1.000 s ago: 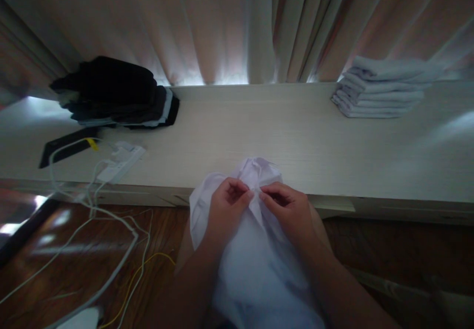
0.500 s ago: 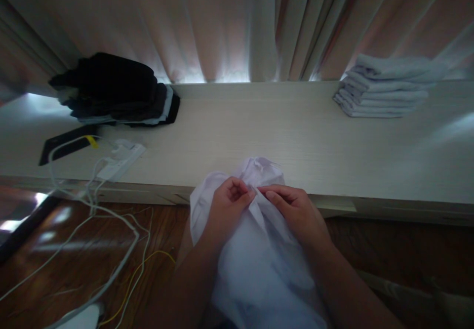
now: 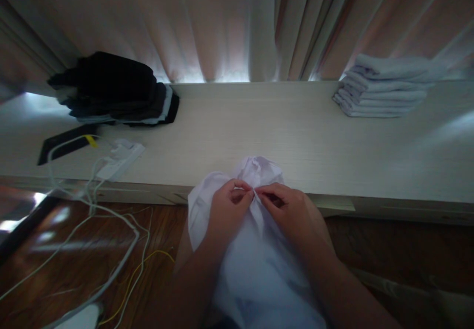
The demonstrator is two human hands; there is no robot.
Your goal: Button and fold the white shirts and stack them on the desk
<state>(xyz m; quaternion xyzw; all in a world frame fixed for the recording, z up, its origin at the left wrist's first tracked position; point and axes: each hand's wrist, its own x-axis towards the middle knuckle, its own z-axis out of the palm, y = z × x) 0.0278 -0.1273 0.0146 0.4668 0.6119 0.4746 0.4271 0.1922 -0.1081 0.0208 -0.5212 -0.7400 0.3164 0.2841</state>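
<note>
A white shirt-like garment (image 3: 259, 274) lies loosely over my lap, its gathered far end (image 3: 259, 169) resting at the front edge of the pale wooden ledge. With thumb and forefinger, my left hand (image 3: 231, 208) pinches the fabric at the middle of the garment. Right beside it, my right hand (image 3: 289, 208) pinches the same spot from the other side, and the fingertips of both hands nearly meet. Whether a button sits between them is too small to make out.
On the pale ledge (image 3: 237, 131), dark folded clothes (image 3: 114, 87) stand at the left and folded white clothes (image 3: 385, 87) at the right. A power strip (image 3: 120, 161) and a black flat object (image 3: 66, 143) lie front left. Cables (image 3: 122, 260) trail over the wooden floor. Curtains (image 3: 207, 27) hang behind.
My right thumb and forefinger have closed together on the fabric beside my left fingertips. My left hand stays nearly in place, still pinching the cloth.
</note>
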